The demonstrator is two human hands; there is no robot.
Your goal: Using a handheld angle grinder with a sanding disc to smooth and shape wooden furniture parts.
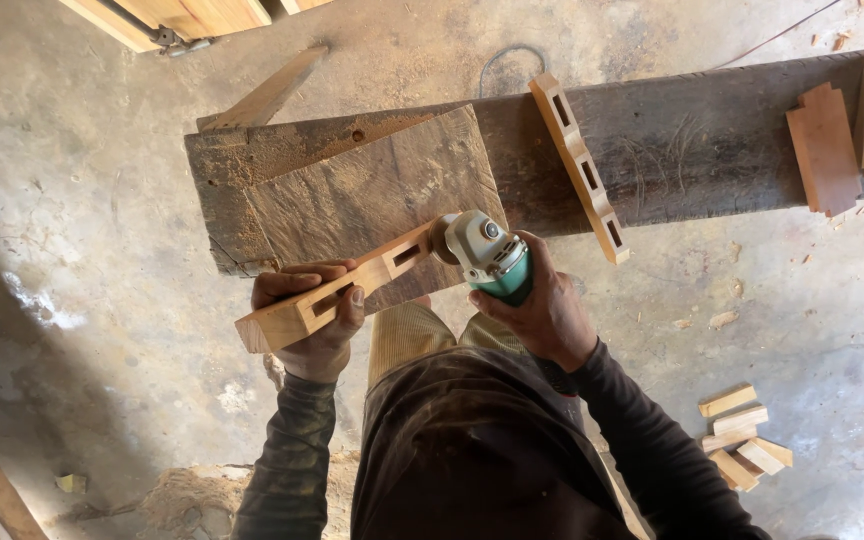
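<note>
1. Timber rail (337, 290), pale and cut through with rectangular slots, lies slanted across the near edge of a dark, weathered slab (352, 195); the slab takes its upper end while the lower end juts out toward the person.
2. The left hand (314, 318) is wrapped round the lower part of the rail, fingers curled over the top and thumb beneath, which looks meant to keep the piece from shifting.
3. The right hand (542, 310) is closed round the green body of an angle grinder (487, 255), whose grey head meets the upper end of the rail; the disc itself is mostly hidden, so I cannot tell how it touches the wood.
4. The slab rests on a long, dark beam (712, 140) that serves as the counter, raised above the dusty concrete floor (72, 200).
5. A second slotted rail (578, 165) lies across the beam just right of the grinder, apart from the one in hand.
6. At the far right end of the beam sits a stack of notched pale boards (852, 130).
7. Short offcuts (747, 450) lie scattered on the floor to the person's right, and a heap of sawdust (192, 495) lies on the left near the feet.
</note>
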